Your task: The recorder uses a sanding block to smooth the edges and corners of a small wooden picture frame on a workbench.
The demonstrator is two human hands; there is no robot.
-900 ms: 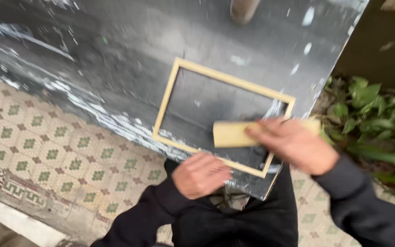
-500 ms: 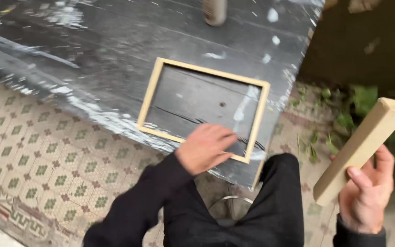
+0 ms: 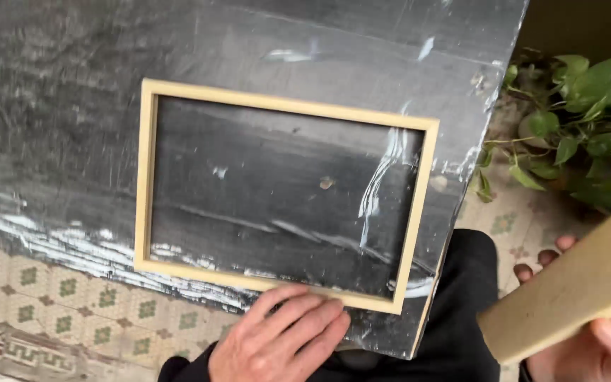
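Pale wooden frame (image 3: 286,113) flat on tabletop; wooden block (image 3: 574,283) held tilted.

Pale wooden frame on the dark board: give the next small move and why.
Probably bring the tan wooden block in the right hand back over the pale wooden frame. The left hand pins its near rail, while the block is off the dark paint-streaked board.

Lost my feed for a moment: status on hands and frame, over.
Left hand flat on wooden frame near edge. Right hand holds wood block, off the table.

hands: bare, no gloves | sleeve (image 3: 185,369): black | trousers (image 3: 461,297): black
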